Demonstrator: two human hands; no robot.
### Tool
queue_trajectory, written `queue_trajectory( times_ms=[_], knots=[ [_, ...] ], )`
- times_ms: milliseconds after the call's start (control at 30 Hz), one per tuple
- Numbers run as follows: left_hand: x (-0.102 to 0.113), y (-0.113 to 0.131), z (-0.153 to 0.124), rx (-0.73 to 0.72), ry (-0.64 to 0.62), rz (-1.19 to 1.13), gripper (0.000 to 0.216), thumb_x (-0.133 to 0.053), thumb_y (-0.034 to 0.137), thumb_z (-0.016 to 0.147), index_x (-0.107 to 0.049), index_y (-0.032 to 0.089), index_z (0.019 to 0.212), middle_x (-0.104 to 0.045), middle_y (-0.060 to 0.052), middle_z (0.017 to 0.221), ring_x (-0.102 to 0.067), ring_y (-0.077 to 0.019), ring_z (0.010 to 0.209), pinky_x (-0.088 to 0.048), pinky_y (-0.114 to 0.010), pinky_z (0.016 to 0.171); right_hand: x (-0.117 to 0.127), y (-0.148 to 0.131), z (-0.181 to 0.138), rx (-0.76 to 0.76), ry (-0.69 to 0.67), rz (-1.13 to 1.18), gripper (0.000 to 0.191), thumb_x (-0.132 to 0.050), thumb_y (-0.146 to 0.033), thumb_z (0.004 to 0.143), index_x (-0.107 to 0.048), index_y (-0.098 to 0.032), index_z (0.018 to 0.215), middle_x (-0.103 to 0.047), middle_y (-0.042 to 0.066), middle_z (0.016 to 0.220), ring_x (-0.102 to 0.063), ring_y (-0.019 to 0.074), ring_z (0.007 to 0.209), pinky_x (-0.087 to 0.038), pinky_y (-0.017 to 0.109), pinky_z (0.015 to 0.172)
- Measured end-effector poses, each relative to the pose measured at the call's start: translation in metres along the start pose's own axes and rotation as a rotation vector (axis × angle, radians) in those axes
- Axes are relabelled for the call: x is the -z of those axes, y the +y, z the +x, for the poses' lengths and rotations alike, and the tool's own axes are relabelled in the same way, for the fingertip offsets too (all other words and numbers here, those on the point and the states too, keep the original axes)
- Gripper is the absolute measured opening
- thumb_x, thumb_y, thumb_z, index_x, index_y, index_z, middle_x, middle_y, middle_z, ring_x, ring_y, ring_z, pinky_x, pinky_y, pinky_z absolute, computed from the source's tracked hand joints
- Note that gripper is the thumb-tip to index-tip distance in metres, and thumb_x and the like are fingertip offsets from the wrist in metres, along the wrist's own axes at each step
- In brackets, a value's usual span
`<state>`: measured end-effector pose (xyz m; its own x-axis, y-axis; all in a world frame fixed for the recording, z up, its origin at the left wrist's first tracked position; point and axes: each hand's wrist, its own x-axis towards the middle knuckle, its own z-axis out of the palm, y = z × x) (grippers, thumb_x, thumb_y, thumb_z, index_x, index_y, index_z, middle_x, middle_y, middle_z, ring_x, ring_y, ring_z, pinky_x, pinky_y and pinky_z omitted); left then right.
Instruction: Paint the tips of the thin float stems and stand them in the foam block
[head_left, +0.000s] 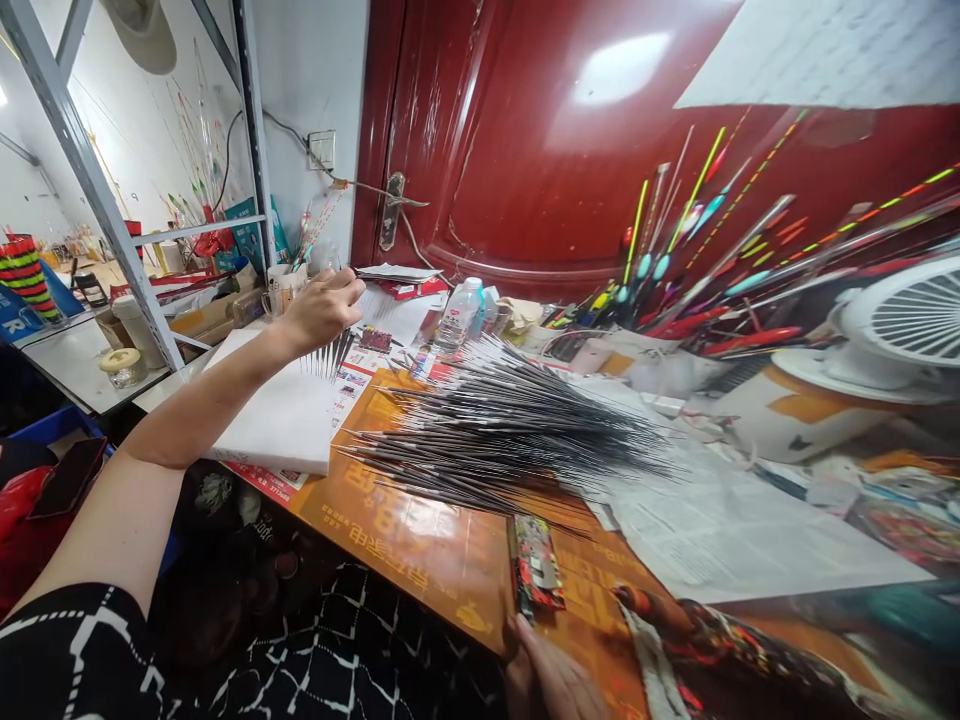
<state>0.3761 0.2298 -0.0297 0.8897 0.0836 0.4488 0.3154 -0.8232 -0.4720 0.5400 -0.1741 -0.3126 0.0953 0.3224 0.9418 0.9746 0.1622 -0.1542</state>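
Observation:
My left hand (pixel 322 310) is raised over the left side of the table, its fingers curled together in a pinch. What they hold, if anything, is too small to make out. Just below it, a row of thin dark rods (pixel 330 358) stands at the far edge of a white foam block (pixel 277 420). My right hand (pixel 555 670) is low at the table's front edge, smeared by motion and partly cut off by the frame. Its fingertips are close to a small patterned packet (pixel 538 565). Between the hands lies a large heap of thin black rods (pixel 510 430) with pale ends.
An orange printed sheet (pixel 405 520) covers the table. Behind the heap stands a clear plastic bottle (pixel 459 315). Fishing floats (pixel 675 240) fan out at the back right, beside a white fan (pixel 911 310). A dark, red-marked cloth-like bundle (pixel 720 640) lies front right. Metal shelving (pixel 112 190) rises left.

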Motion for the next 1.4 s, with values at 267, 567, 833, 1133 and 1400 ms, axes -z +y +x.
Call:
queue_trajectory(
  times_ms=[267,567,833,1133,1400],
  knots=[
    [0.007,0.015,-0.020,0.247,0.243,-0.161,0.021,-0.051,0.020,0.102,-0.071,0.018,0.099,-0.060,-0.008,0.099,-0.052,-0.0235,0.103,-0.044,-0.042,0.096,0.004,-0.004,0.001,-0.065,-0.081,-0.014,0.060,-0.066,-0.002,0.090,-0.055,-0.019,0.146,-0.076,0.008,0.103,-0.073,0.0205,0.086,-0.058,0.034,0.084],
    [-0.053,0.199,-0.075,0.110,-0.047,-0.467,0.013,-0.073,0.030,0.091,-0.066,0.019,0.092,-0.064,-0.004,0.092,-0.057,-0.0186,0.087,-0.052,-0.031,0.077,0.001,-0.006,0.002,-0.103,-0.058,-0.034,0.056,-0.064,-0.002,0.091,-0.056,-0.019,0.144,-0.076,0.008,0.104,-0.073,0.0191,0.087,-0.059,0.033,0.084],
    [-0.081,0.233,-0.075,0.255,-0.433,-0.457,0.011,-0.054,0.022,0.099,-0.063,0.017,0.096,-0.062,-0.008,0.100,-0.059,-0.0215,0.098,-0.050,-0.033,0.086,0.002,-0.002,-0.003,-0.082,-0.033,-0.024,0.052,-0.066,-0.005,0.092,-0.060,-0.021,0.141,-0.077,0.005,0.103,-0.073,0.0177,0.085,-0.059,0.030,0.083],
    [-0.083,0.213,-0.088,0.329,-0.244,-0.582,0.008,-0.056,0.013,0.092,-0.062,0.018,0.089,-0.066,-0.006,0.092,-0.062,-0.0208,0.088,-0.050,-0.033,0.080,0.011,-0.012,0.011,-0.172,-0.053,0.035,0.052,-0.060,-0.002,0.092,-0.058,-0.020,0.141,-0.076,0.007,0.106,-0.074,0.0193,0.091,-0.064,0.032,0.082],
    [-0.067,0.219,-0.083,0.139,0.014,-0.710,0.009,-0.055,0.019,0.097,-0.061,0.020,0.090,-0.069,-0.004,0.088,-0.062,-0.0203,0.086,-0.045,-0.035,0.081,0.020,0.001,0.029,-0.072,-0.027,-0.071,0.058,-0.058,-0.003,0.093,-0.050,-0.017,0.148,-0.074,0.011,0.105,-0.071,0.0216,0.094,-0.064,0.037,0.077]
  ],
)
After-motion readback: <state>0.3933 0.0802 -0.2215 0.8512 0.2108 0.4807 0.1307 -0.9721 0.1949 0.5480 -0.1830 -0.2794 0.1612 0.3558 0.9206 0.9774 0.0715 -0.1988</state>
